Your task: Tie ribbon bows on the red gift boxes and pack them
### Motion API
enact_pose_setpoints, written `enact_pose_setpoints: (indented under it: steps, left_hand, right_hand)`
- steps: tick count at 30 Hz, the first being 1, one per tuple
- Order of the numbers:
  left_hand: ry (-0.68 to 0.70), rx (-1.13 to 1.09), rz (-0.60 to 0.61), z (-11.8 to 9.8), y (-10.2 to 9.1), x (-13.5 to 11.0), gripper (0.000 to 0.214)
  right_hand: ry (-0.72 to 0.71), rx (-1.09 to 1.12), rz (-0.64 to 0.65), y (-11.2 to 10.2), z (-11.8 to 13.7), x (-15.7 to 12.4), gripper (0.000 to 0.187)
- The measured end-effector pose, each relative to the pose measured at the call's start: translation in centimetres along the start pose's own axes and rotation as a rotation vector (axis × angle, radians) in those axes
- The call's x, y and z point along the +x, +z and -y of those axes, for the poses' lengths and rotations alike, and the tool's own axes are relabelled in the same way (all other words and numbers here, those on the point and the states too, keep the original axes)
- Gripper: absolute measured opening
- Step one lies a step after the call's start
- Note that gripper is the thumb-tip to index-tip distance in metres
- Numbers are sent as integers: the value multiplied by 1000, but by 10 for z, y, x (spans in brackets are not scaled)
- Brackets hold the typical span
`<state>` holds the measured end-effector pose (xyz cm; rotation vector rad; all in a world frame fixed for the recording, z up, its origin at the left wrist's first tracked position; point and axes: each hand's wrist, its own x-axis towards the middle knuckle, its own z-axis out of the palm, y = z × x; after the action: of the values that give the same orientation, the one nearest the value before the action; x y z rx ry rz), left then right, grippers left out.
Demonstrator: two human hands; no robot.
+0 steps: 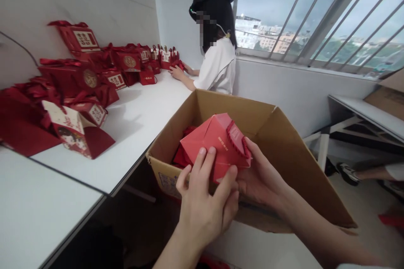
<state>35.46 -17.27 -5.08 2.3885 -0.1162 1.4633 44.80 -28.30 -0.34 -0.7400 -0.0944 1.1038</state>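
Both my hands hold a folded red paper gift box (214, 143) just above an open cardboard carton (284, 143). My left hand (205, 201) grips its near lower edge, fingers curled over the front face. My right hand (261, 176) cups the right side, by the ribbed red handle. More red paper pieces (184, 153) lie inside the carton, mostly hidden behind the box.
A white table (142, 117) runs along the left wall, with several red gift boxes (91, 80) piled at its far side. Another person in a white shirt (219, 69) sits at the far end, hands on boxes. A barred window and a second white table (362, 111) are on the right.
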Motion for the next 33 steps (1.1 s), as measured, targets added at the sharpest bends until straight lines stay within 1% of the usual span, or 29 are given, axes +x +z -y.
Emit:
enact_pose_setpoints:
  steps: [3, 7, 10, 11, 12, 13, 14, 15, 16, 17, 18, 19, 20, 21, 22, 23, 24, 25, 27, 28, 30, 31, 33]
  left_hand:
    - [-29, 67, -25, 2, -15, -9, 31]
    - [-84, 188, -60, 7, -44, -24, 41]
    - [-99, 349, -20, 17, -71, -36, 56]
    - [-140, 413, 10, 23, -81, -39, 60]
    - [-220, 482, 37, 31, -93, -42, 62]
    - [-347, 556, 44, 40, -107, -44, 62]
    - [-518, 631, 23, 51, -124, -46, 62]
    - [-712, 706, -27, 62, -143, -47, 62]
    - [-901, 780, -116, 72, -164, -50, 62]
    - [-1053, 839, -204, 82, -186, -52, 61]
    - [-1134, 885, -259, 89, -208, -56, 60]
    - [-1166, 927, -306, 94, -230, -60, 54]
    - [-1184, 928, -323, 97, -248, -64, 45]
    - [-1214, 889, -327, 97, -263, -68, 36]
    - [-1236, 842, -330, 96, -274, -72, 31]
    - [-1247, 787, -319, 95, -281, -76, 33]
    - [-1234, 752, -310, 93, -283, -78, 38]
    - [-1192, 749, -309, 91, -282, -79, 40]
    - [-1075, 780, -318, 90, -273, -80, 26]
    - [-1028, 781, -316, 90, -266, -79, 24]
    - [-973, 746, -309, 93, -250, -77, 32]
    - [-942, 712, -283, 95, -240, -76, 27]
    - [-844, 626, -180, 98, -220, -73, 8]
  right_hand:
    - [41, -16, 64, 9, -13, 3, 48]
    - [79, -52, 116, 29, -36, 16, 49]
    - [115, -50, 162, 52, -61, 35, 48]
    - [131, -43, 179, 60, -71, 41, 47]
    - [148, -33, 195, 70, -81, 48, 46]
    - [167, -22, 212, 79, -90, 54, 45]
    - [188, -11, 228, 87, -100, 58, 45]
    - [212, -2, 242, 96, -109, 61, 46]
    - [236, 2, 254, 103, -117, 63, 47]
    - [258, 4, 271, 109, -123, 64, 49]
    - [276, 3, 288, 114, -129, 63, 50]
    - [289, -4, 304, 118, -133, 63, 51]
    - [296, -13, 315, 121, -136, 61, 52]
    - [298, -25, 321, 123, -138, 60, 53]
    - [295, -36, 322, 124, -139, 59, 53]
    - [289, -52, 317, 124, -140, 59, 53]
    - [280, -74, 307, 124, -140, 58, 53]
    - [266, -102, 296, 123, -139, 57, 53]
    - [212, -188, 269, 119, -135, 56, 52]
    - [162, -249, 259, 115, -132, 55, 52]
    - [-12, -426, 235, 103, -119, 52, 52]
    - [-139, -555, 214, 95, -111, 50, 55]
    - [-463, -880, 143, 77, -89, 45, 71]
